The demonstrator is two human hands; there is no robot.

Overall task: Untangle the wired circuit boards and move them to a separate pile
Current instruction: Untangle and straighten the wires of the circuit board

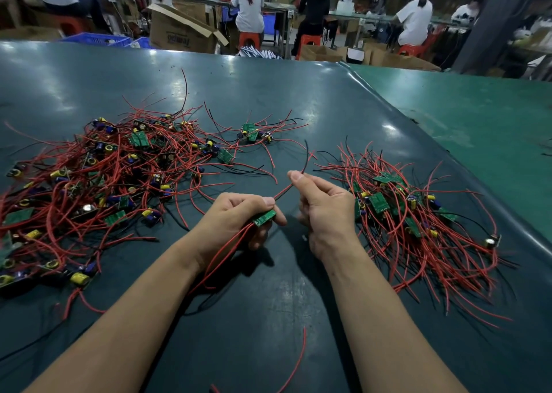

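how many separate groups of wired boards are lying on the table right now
3: a big tangled pile at left, a small cluster at far centre, a combed pile at right. One more board is in the left hand.

Left hand (239, 216) grips green board (264, 217); right hand (322, 204) seemingly pinches red wire (283, 190).

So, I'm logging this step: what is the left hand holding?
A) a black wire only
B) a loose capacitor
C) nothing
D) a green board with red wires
D: the left hand pinches a green board, its red wires trailing down, one running up to the right hand.
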